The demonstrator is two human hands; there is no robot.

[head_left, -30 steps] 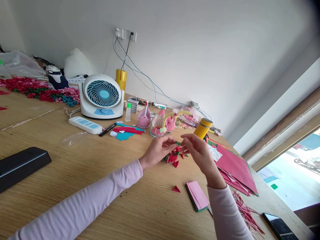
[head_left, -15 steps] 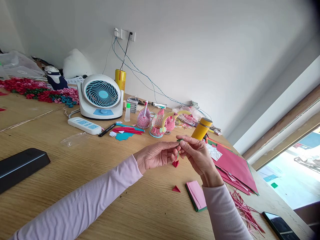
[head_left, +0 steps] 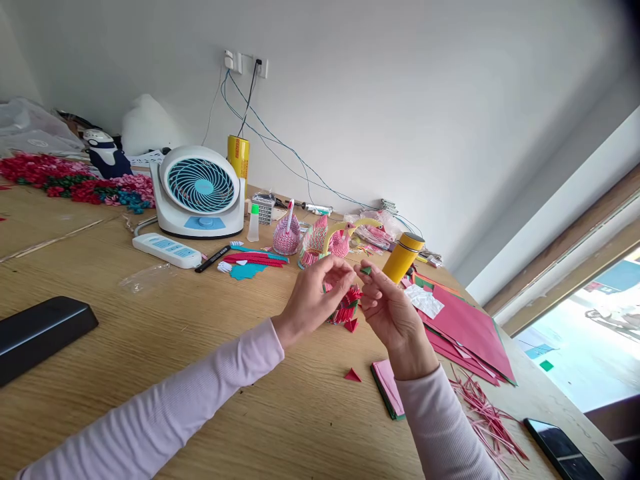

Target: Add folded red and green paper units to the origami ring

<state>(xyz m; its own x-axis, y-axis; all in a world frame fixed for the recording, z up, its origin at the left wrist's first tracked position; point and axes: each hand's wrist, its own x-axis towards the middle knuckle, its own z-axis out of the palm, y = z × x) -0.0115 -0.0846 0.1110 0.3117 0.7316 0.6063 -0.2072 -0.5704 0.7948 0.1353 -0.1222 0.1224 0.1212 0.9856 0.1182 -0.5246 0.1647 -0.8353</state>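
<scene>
While the right hand (head_left: 395, 317) pinches a small green paper piece (head_left: 367, 271) between thumb and fingers, closed down on it, the left hand (head_left: 315, 297) in the head view stands just beside it, thumb and fingertips drawn near each other; whether they hold anything I cannot tell. The green piece sits at the right fingertips, above a red-and-green paper model (head_left: 345, 312) that rests on the table (head_left: 210, 373) below the hands, partly hidden by the left one.

The piece looks folded already, but it is apart from the model. The model's lower part is built up of many pieces too close-set to count; I judge it unfinished, with loose pieces left over.

By count, there is one green piece in the grip and one model under it. Two red triangles show clearly: one (head_left: 351, 326) just beside the model, the other (head_left: 353, 375) nearer the wearer than the grip. One stack of small papers (head_left: 387, 387) lies partly behind the right sleeve (head_left: 440, 413). Beyond the grip stand two yellow canisters, one close (head_left: 404, 257) and one farther left (head_left: 239, 157), and one fan (head_left: 200, 190).
</scene>
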